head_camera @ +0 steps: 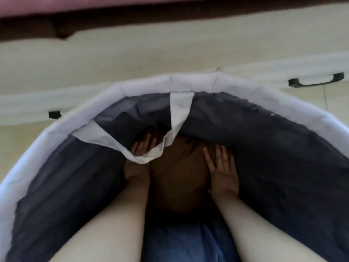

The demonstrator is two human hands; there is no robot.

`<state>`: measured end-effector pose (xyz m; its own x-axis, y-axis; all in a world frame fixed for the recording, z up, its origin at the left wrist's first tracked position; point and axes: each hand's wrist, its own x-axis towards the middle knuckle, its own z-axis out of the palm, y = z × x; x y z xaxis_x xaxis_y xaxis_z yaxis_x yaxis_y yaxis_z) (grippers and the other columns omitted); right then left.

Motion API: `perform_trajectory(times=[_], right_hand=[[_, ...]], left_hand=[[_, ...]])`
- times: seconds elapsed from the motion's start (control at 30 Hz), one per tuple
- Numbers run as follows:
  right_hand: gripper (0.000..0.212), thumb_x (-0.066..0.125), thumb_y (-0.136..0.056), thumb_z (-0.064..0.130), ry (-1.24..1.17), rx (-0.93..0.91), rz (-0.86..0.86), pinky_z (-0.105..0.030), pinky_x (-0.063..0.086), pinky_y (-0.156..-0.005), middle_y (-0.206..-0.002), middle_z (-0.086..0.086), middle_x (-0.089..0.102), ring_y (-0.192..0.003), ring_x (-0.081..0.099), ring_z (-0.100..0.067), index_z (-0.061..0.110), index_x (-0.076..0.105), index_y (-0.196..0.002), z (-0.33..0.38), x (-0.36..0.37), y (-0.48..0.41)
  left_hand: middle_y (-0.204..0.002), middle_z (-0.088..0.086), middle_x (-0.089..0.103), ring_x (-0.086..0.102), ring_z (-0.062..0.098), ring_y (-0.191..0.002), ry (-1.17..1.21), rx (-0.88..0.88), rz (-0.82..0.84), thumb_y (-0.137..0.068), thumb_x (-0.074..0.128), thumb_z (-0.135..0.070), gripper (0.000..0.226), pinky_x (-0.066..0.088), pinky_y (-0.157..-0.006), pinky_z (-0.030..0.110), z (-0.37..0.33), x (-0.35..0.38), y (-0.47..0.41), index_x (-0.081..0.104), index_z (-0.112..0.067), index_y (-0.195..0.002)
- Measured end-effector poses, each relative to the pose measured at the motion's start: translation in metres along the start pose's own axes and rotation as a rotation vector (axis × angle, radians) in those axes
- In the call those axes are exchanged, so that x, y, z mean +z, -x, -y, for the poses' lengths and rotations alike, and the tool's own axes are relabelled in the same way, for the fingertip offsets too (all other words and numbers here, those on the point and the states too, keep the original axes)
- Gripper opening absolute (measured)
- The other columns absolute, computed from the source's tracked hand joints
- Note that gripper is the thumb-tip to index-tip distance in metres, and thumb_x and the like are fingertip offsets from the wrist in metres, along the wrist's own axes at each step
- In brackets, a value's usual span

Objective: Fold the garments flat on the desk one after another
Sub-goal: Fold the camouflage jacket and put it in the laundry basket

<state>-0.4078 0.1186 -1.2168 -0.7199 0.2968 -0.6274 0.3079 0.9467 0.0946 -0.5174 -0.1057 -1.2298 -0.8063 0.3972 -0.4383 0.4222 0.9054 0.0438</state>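
Brown garment (179,173) lies in the basket (245,87) between the left hand (137,170) and right hand (221,173), both pressing it with straight, unclenched fingers.

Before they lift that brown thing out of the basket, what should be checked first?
1. Right hand on the brown garment: ok, flat against it, fingers straight.
2. Left hand at the garment's other side: ok, though the white flap hides part of it.
3. A hand gripping the garment: not ok, no fingers seen curled round it.
4. Flap out of the way: not ok, it hangs over the left hand.
5. Basket mouth open: ok.
6. Desk free for folding: cannot tell, out of view.
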Motion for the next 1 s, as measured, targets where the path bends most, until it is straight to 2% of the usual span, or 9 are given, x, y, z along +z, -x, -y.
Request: perform_trajectory(times=[0.07, 0.1, 0.2, 0.27, 0.33, 0.4, 0.5, 0.7, 1.0], right_hand=[[0.089, 0.047, -0.095, 0.023, 0.012, -0.045, 0.12, -0.039, -0.014, -0.115, -0.146, -0.002, -0.042, -0.142, -0.029, -0.023, 0.033, -0.024, -0.147, -0.001, -0.027, 0.0], [0.077, 0.037, -0.098, 0.022, -0.001, -0.045, 0.21, -0.039, -0.007, -0.117, -0.149, -0.001, -0.037, -0.144, -0.024, -0.023, 0.032, -0.02, -0.149, 0.0, -0.05, 0.005], [0.069, 0.034, -0.098, 0.014, -0.165, 0.005, 0.247, -0.039, 0.015, -0.116, -0.161, -0.003, -0.011, -0.148, -0.007, -0.024, 0.024, -0.005, -0.154, 0.008, -0.101, 0.036], [0.066, 0.04, -0.095, 0.013, -0.294, 0.034, 0.179, -0.038, 0.03, -0.111, -0.16, -0.004, 0.008, -0.146, 0.014, -0.026, 0.02, 0.011, -0.153, 0.011, -0.151, 0.071], [0.051, 0.039, -0.093, 0.011, -0.398, 0.078, 0.109, -0.038, 0.043, -0.098, -0.148, -0.006, 0.036, -0.13, 0.043, -0.027, 0.019, 0.035, -0.144, 0.015, -0.196, 0.105], [0.038, 0.038, -0.093, 0.013, -0.49, 0.127, 0.054, -0.036, 0.049, -0.085, -0.126, -0.004, 0.056, -0.11, 0.056, -0.026, 0.019, 0.052, -0.128, 0.01, -0.256, 0.149], [0.032, 0.041, -0.094, 0.02, -0.616, 0.154, -0.079, -0.033, 0.047, -0.084, -0.118, 0.004, 0.061, -0.106, 0.058, -0.021, 0.024, 0.058, -0.121, -0.014, -0.352, 0.218], [0.024, 0.045, -0.097, 0.025, -0.704, 0.201, -0.392, -0.028, 0.043, -0.08, -0.116, 0.008, 0.061, -0.105, 0.058, -0.014, 0.026, 0.061, -0.116, -0.096, -0.533, 0.324], [0.02, 0.049, -0.097, 0.029, -0.766, 0.46, -0.924, -0.028, 0.045, -0.078, -0.109, 0.006, 0.064, -0.097, 0.061, -0.015, 0.023, 0.065, -0.108, -0.244, -0.742, 0.548]], left_hand=[[-0.161, 0.007, 0.001, 0.015, 0.022, -0.146, -0.053, -0.043, 0.266, -0.102, 0.022, -0.016, 0.057, 0.02, -0.114, 0.031, -0.008, -0.031, 0.001, -0.002, -0.018, -0.154], [-0.162, 0.005, -0.001, 0.012, 0.021, -0.147, -0.064, -0.059, 0.359, -0.104, 0.025, -0.02, 0.057, 0.016, -0.116, 0.03, -0.008, -0.049, 0.006, -0.001, -0.018, -0.154], [-0.155, 0.008, 0.026, 0.031, 0.026, -0.139, -0.077, -0.097, 0.481, -0.097, 0.043, -0.016, 0.06, 0.027, -0.112, 0.034, -0.015, -0.105, 0.029, 0.018, -0.017, -0.151], [-0.139, 0.008, 0.046, 0.049, 0.027, -0.123, -0.039, -0.13, 0.582, -0.093, 0.048, -0.013, 0.048, 0.043, -0.097, 0.038, -0.019, -0.152, 0.046, 0.037, -0.018, -0.139], [-0.125, 0.006, 0.056, 0.057, 0.027, -0.111, -0.007, -0.065, 0.64, -0.092, 0.049, -0.019, 0.035, 0.048, -0.084, 0.037, -0.027, -0.209, 0.061, 0.048, -0.02, -0.127], [-0.125, 0.004, 0.056, 0.056, 0.026, -0.113, -0.027, 0.098, 0.674, -0.093, 0.048, -0.025, 0.036, 0.045, -0.086, 0.038, -0.039, -0.274, 0.083, 0.049, -0.022, -0.129], [-0.126, -0.004, 0.057, 0.056, 0.02, -0.114, 0.054, 0.185, 0.554, -0.095, 0.046, -0.033, 0.038, 0.046, -0.088, 0.036, -0.062, -0.387, 0.114, 0.047, -0.029, -0.132], [-0.112, -0.013, 0.064, 0.06, 0.013, -0.102, 0.338, 0.237, 0.201, -0.096, 0.044, -0.031, 0.025, 0.05, -0.081, 0.031, -0.121, -0.601, 0.144, 0.057, -0.033, -0.117], [-0.091, -0.015, 0.06, 0.063, 0.014, -0.082, 0.539, 0.681, -0.136, -0.094, 0.052, -0.027, 0.015, 0.049, -0.071, 0.028, -0.277, -0.913, 0.228, 0.061, -0.03, -0.106]])
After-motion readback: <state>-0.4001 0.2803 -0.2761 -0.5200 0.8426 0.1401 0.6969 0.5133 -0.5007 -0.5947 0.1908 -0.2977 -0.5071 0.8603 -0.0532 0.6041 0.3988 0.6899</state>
